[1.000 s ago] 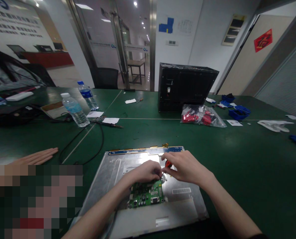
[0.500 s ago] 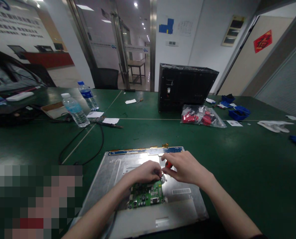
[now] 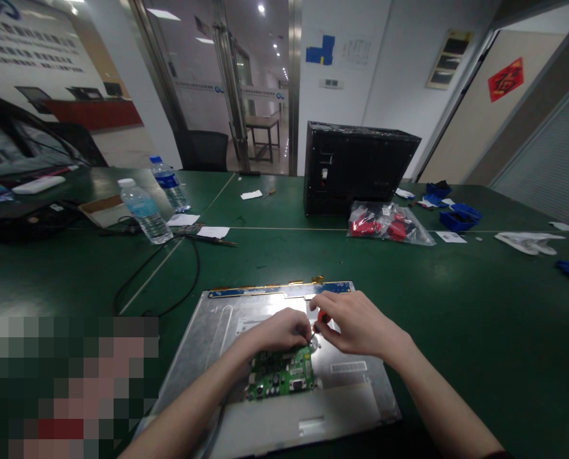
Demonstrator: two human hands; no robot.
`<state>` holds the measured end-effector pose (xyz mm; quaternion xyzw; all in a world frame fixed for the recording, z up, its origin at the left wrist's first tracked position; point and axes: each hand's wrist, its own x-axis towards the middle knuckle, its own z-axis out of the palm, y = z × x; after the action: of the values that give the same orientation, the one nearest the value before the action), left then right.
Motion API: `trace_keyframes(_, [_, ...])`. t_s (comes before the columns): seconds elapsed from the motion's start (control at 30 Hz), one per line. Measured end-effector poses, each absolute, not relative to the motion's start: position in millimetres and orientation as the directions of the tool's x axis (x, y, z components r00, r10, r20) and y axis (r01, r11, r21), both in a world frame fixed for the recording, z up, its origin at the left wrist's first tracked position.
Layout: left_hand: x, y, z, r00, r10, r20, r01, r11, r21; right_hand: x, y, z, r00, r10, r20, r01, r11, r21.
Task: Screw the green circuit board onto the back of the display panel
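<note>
A screwdriver (image 3: 324,316) with a red handle is in my right hand (image 3: 353,324), whose thumb and fingers curl around it. Its thin dark shaft slants down to the upper right corner of a green circuit board (image 3: 284,375). My left hand (image 3: 291,328) is closed beside the shaft's tip, fingertips pinched at the board's upper edge; what they hold is hidden. Under the board lies a flat silver metal display panel (image 3: 351,401), with a narrow blue circuit strip (image 3: 246,291) along its far edge.
On the green table, a black case (image 3: 360,166) stands behind a clear bag of red parts (image 3: 392,224). Two water bottles (image 3: 145,210) are at the left, near a soldering iron (image 3: 217,241) and its looping cable (image 3: 197,274). White gloves (image 3: 527,242) lie right.
The red handle has turned slightly in my right hand's fingers. My left hand stays in place, and the board and panel have not moved.
</note>
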<state>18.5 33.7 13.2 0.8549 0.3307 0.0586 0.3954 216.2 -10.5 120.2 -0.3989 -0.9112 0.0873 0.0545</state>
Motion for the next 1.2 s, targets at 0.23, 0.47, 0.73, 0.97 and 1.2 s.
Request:
trace_keyframes(0.23, [18.3,34.1,12.8,0.766,0.622,-0.163,0.528,-0.464,0.712,217.2,-11.4,120.5,-0.667,0.744,0.027,0.725,0.657,-0.206])
trace_keyframes(0.47, [17.9,32.5,13.3,0.775,0.611,-0.158,0.515,-0.467,0.719,218.1,-13.2,121.3,-0.696,0.716,0.049,0.688,0.685,-0.239])
trace_keyframes(0.73, [18.7,33.7,13.8,0.766,0.623,-0.158,0.527,-0.470,0.708,217.2,-11.0,119.4,-0.640,0.769,0.003,0.751,0.626,-0.209])
trace_keyframes(0.97, [18.6,32.9,15.1,0.765,0.624,-0.160,0.534,-0.475,0.700,219.5,-14.9,121.4,-0.704,0.709,0.053,0.677,0.691,-0.253])
trace_keyframes(1.2, [19.2,33.8,11.4,0.762,0.627,-0.163,0.540,-0.476,0.694,216.7,-11.8,118.9,-0.664,0.747,0.034,0.729,0.656,-0.196])
